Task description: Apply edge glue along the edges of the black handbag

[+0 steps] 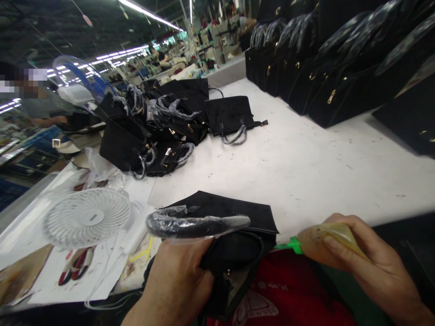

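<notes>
My left hand (pixel 180 276) is closed on a black handbag (pixel 234 210) at the near edge of the table. The bag is tilted, with its plastic-wrapped handle (pixel 193 225) lying above my knuckles. My right hand (pixel 363 258) grips a yellowish squeeze bottle (pixel 326 242) on its side. The bottle's green nozzle (pixel 295 245) points left, near the right side of the bag. Whether the nozzle tip touches the bag I cannot tell. Part of the bag is hidden behind my left hand.
A white fan (pixel 88 217) and red-handled pliers (pixel 77 266) lie to the left. A heap of black handbags (pixel 125 140) and a single bag (pixel 229 114) lie further back on the white table (pixel 288 167). Rows of bags (pixel 306 81) stand at right. Another person's arm (pixel 50 121) shows far left.
</notes>
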Tool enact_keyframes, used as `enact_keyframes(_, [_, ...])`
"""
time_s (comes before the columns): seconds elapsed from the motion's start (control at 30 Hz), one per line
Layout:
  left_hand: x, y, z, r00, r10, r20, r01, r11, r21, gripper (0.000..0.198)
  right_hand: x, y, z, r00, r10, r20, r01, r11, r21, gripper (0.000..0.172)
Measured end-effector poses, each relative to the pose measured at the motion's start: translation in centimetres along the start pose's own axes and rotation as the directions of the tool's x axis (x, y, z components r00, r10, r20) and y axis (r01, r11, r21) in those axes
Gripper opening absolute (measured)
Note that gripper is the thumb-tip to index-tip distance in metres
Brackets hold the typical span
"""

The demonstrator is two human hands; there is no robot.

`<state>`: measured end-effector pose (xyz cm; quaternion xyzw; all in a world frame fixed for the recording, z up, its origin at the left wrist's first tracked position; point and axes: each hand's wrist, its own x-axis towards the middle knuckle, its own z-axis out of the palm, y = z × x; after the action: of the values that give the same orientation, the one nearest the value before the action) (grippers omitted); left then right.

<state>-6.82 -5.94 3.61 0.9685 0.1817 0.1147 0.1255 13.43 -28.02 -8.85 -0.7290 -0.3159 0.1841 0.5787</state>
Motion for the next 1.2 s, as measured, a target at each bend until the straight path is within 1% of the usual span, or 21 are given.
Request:
enact_keyframes(0.07, [0.2, 0.2, -0.1, 1.0, 0.01, 0.0, -0.01, 1.0, 0.02, 0.053, 0.0, -0.1, 0.2, 0.999, -0.028, -0.024, 0.028, 1.0, 0.007, 0.012])
enact_keyframes(0.13, [0.4, 0.4, -0.2, 1.0, 0.029, -0.008, -0.029, 0.999, 0.028, 0.054, 0.0, 0.0, 0.5, 0.997, -0.066, 0.035, 0.067, 0.997, -0.026, 0.011])
enact_keyframes(0.2, [0.6, 0.5, -0.2, 0.999, 0.042, -0.012, -0.042, 0.999, 0.025, 0.053, 0.0, 0.2, 0.8, 0.988, -0.112, 0.11, 0.124, 0.987, -0.101, 0.011])
enact_keyframes(0.23, [0.6, 0.5, -0.2, 0.999, 0.041, -0.007, -0.041, 0.999, 0.025, 0.053, 0.0, 0.3, 0.9, 0.984, -0.129, 0.123, 0.147, 0.978, -0.147, 0.012])
enact_keyframes(0.3, [0.7, 0.6, -0.3, 0.999, 0.031, 0.009, -0.031, 0.999, 0.031, 0.052, -0.1, 0.3, 0.9, 0.986, -0.149, 0.08, 0.163, 0.963, -0.214, 0.012])
enact_keyframes(0.37, [0.6, 0.6, -0.3, 1.0, 0.01, 0.025, -0.011, 0.999, 0.051, 0.049, -0.1, 0.2, 0.8, 0.989, -0.15, 0.006, 0.148, 0.964, -0.223, 0.013])
enact_keyframes(0.43, [0.6, 0.6, -0.3, 1.0, 0.002, 0.029, -0.004, 0.997, 0.074, 0.044, -0.1, -0.1, 0.7, 0.988, -0.153, -0.032, 0.144, 0.97, -0.196, 0.013])
enact_keyframes(0.53, [0.6, 0.8, -0.3, 0.999, 0.021, 0.027, -0.023, 0.997, 0.072, 0.045, 0.1, -0.3, 0.7, 0.985, -0.17, 0.0, 0.167, 0.969, -0.179, 0.013])
enact_keyframes(0.63, [0.7, 1.0, -0.3, 1.0, 0.024, 0.016, -0.025, 0.998, 0.06, 0.056, 0.2, -0.5, 0.7, 0.986, -0.162, 0.042, 0.167, 0.97, -0.175, 0.014])
enact_keyframes(0.73, [1.0, 1.0, -0.3, 0.999, 0.033, -0.005, -0.033, 0.996, 0.085, 0.062, 0.2, -0.5, 0.7, 0.989, -0.146, 0.015, 0.147, 0.975, -0.169, 0.017])
enact_keyframes(0.9, [1.1, 1.0, -0.1, 1.0, 0.029, 0.004, -0.029, 0.996, 0.087, 0.059, -0.1, -0.5, 0.5, 0.995, -0.075, 0.061, 0.081, 0.992, -0.097, 0.019])
enact_keyframes(0.97, [1.0, 1.1, -0.1, 1.0, 0.023, 0.004, -0.023, 0.997, 0.068, 0.06, -0.2, -0.5, 0.5, 0.996, -0.083, 0.039, 0.087, 0.989, -0.117, 0.019])
enact_keyframes(1.1, [0.8, 1.1, 0.0, 0.999, 0.043, -0.014, -0.042, 0.998, 0.043, 0.06, -0.2, -0.4, 0.6, 0.996, -0.056, 0.067, 0.063, 0.993, -0.104, 0.02])
enact_keyframes(1.2, [0.8, 1.0, 0.1, 0.999, 0.047, 0.004, -0.048, 0.998, 0.027, 0.062, -0.3, -0.3, 0.6, 0.997, -0.053, 0.055, 0.06, 0.99, -0.126, 0.02])
